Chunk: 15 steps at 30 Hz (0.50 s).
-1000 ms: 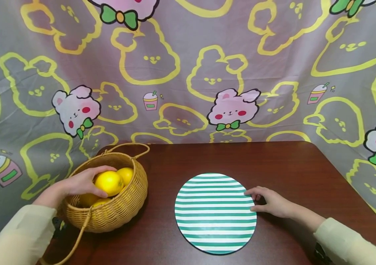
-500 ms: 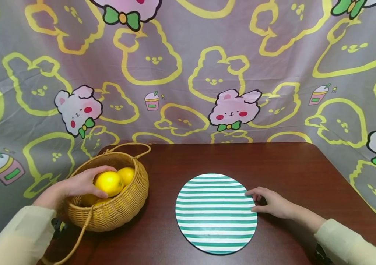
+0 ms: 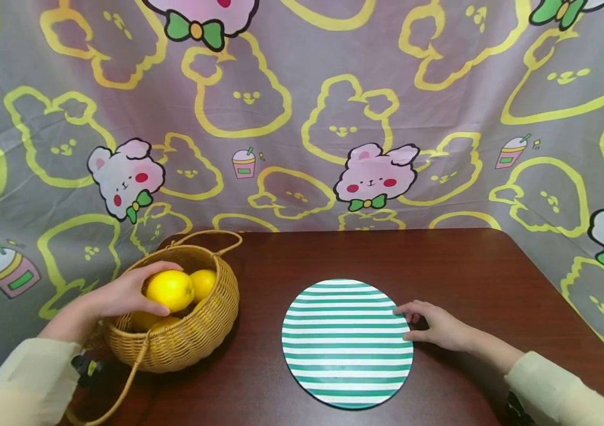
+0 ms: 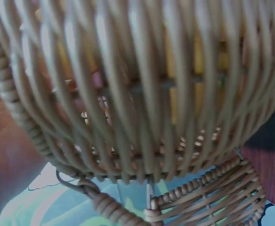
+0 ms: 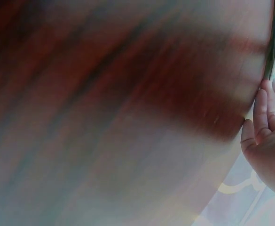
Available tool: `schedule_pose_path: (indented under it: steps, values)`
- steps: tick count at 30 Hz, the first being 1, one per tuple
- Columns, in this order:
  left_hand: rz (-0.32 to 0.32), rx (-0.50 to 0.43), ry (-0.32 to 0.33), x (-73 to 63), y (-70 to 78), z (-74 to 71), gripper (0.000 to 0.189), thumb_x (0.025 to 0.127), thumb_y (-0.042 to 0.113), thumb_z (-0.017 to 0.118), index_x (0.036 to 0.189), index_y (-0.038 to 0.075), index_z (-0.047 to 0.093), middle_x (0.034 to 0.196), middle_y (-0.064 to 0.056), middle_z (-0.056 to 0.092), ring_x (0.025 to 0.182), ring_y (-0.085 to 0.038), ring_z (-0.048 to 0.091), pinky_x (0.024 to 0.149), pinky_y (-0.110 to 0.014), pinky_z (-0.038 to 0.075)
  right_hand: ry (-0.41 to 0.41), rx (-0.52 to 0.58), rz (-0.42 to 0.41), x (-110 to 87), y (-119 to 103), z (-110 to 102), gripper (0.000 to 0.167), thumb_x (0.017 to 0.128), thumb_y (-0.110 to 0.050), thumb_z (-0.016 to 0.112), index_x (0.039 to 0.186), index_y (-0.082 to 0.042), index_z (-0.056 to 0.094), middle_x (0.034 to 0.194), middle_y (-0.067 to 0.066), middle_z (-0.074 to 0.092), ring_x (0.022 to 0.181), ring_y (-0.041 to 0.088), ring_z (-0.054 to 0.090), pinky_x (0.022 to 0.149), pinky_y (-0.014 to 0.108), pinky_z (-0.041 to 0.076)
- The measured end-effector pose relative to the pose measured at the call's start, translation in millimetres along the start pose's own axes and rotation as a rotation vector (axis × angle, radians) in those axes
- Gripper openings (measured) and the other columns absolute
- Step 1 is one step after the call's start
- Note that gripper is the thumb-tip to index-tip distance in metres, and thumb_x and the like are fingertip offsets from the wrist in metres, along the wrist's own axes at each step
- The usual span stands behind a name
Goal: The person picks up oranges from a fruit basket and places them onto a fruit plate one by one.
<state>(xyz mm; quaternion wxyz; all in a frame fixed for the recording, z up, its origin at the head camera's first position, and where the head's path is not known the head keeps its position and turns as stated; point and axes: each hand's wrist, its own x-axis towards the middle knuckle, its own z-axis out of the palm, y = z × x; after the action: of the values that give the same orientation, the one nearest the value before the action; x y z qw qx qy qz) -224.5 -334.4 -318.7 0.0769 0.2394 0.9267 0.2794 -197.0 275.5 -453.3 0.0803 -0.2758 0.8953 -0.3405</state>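
Note:
At the mouth of a wicker basket [image 3: 200,331], my left hand [image 3: 123,291] grips a yellow lemon [image 3: 172,291] between thumb and fingers. More lemons [image 3: 203,284] lie in the basket below and beside it. The left wrist view is filled by the basket's woven wall [image 4: 142,94], with yellow showing through the gaps. On the table lies a round green-and-white striped placemat [image 3: 346,343]. My right hand [image 3: 437,325] rests at its right edge, thumb and fingertips touching the rim with the fingers loosely bent. In the right wrist view the right hand [image 5: 266,136] is only partly visible.
The brown wooden table [image 3: 456,260] extends behind and to the right of the placemat. One basket handle [image 3: 126,384] hangs toward the near left; the other [image 3: 211,232] leans back. A patterned curtain [image 3: 280,118] surrounds the table's back and sides.
My left hand and its lemon have risen slightly and shifted a little left above the basket. The right hand and the placemat have stayed in place.

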Motion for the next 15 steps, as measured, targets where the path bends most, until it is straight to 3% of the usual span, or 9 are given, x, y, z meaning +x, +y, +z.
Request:
schedule_pose_path:
  steps: [8, 15]
  values:
    - [0.019, 0.036, 0.064, -1.9, 14.0, -7.1, 0.078, 0.072, 0.028, 0.087, 0.136, 0.01, 0.046, 0.124, -0.013, 0.055, 0.1, -0.028, 0.051, 0.081, -0.042, 0.045, 0.004, -0.001, -0.017, -1.6, 0.1, 0.4, 0.048, 0.086, -0.032, 0.074, 0.126, -0.009, 0.06, 0.095, -0.005, 0.052, 0.088, 0.011, 0.048, 0.073, 0.027, 0.044]
    - [0.012, 0.014, 0.1, 0.9, 26.3, -10.8, 0.08, 0.074, 0.029, 0.086, 0.14, 0.012, 0.043, 0.133, -0.014, 0.05, 0.106, -0.029, 0.049, 0.085, -0.046, 0.044, 0.006, 0.004, -0.04, -3.2, -0.4, -0.2, 0.047, 0.087, -0.03, 0.073, 0.126, -0.008, 0.059, 0.095, -0.004, 0.052, 0.088, 0.013, 0.049, 0.074, 0.027, 0.045]
